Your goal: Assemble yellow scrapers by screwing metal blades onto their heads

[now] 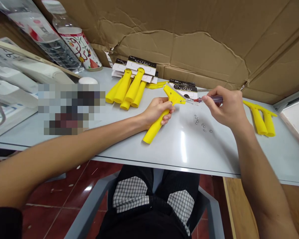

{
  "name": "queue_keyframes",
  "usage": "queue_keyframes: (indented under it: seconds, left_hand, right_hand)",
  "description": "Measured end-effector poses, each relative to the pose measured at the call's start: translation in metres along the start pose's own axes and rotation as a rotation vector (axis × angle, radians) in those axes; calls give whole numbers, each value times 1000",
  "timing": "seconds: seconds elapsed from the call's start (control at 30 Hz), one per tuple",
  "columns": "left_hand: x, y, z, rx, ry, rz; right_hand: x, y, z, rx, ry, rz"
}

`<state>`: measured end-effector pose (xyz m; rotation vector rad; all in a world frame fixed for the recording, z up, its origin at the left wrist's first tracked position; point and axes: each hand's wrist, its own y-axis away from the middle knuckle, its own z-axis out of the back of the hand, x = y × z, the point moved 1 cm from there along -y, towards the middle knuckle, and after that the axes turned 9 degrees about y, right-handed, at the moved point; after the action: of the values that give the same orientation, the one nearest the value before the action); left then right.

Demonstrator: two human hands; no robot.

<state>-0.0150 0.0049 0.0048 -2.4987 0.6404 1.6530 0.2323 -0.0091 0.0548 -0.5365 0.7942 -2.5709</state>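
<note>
Left hand (155, 112) grips a yellow plastic scraper (151, 131), right hand (224, 108) pinches a screwdriver (212, 99) at its head, loose screws (199, 123) nearby on the desk (214, 156).

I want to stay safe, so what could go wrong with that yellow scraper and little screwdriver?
The screwdriver in the right hand points at the yellow scraper gripped by the left hand, so its thin tip might slip and poke that hand. The small loose screws could also roll off the table.
</note>
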Motion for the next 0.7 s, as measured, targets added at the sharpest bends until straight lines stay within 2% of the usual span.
queue_keyframes:
  seconds: [0.43, 0.7]
  left_hand:
    - [0, 0, 0, 18, 20, -11]
    - [-1, -1, -1, 0, 19, 1]
  right_hand:
    - [4, 3, 6, 101, -139, 44]
    - [-4, 3, 6, 96, -19, -19]
